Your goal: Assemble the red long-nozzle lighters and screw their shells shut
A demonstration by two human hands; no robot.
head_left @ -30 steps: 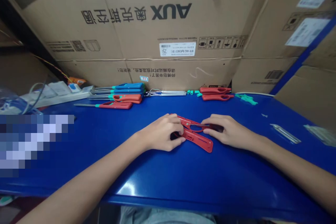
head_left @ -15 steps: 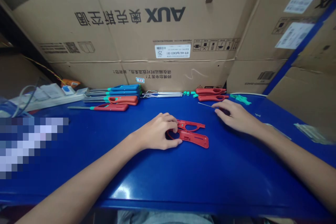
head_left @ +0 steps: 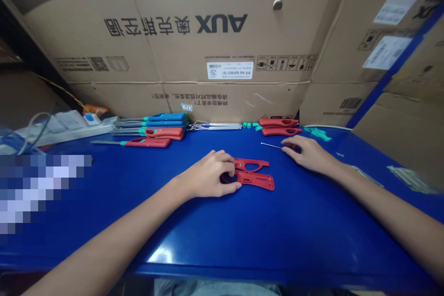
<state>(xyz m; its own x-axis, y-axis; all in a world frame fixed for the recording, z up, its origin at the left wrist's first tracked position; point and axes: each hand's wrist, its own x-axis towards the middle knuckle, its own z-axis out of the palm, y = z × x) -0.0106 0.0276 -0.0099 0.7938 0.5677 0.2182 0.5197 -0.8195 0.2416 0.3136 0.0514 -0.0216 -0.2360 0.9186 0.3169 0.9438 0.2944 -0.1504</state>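
Note:
My left hand (head_left: 213,175) is closed around the left ends of two red lighter casing halves, which lie on the blue table. The upper half (head_left: 255,165) shows its trigger opening and the lower half (head_left: 258,180) its hollow inside; their left ends are hidden under my fingers. To the right and farther back, my right hand (head_left: 303,151) pinches a thin metal rod (head_left: 270,145) between thumb and fingers. The rod points left, just above or on the table; I cannot tell which. Behind that hand lie two red lighter handles (head_left: 279,124).
Several long-necked lighters (head_left: 163,121) are piled at the back left, beside a white power strip (head_left: 78,130). Metal tubes with wires (head_left: 220,126) and small green caps (head_left: 247,125) line the back. Green parts (head_left: 317,133) and a bundle of pale strips (head_left: 411,179) lie at right. Cardboard (head_left: 173,55) walls the back.
My right hand has come slightly nearer with the rod. My left hand stays on the casing halves, whose right ends have shifted a little. The view has tilted slightly.

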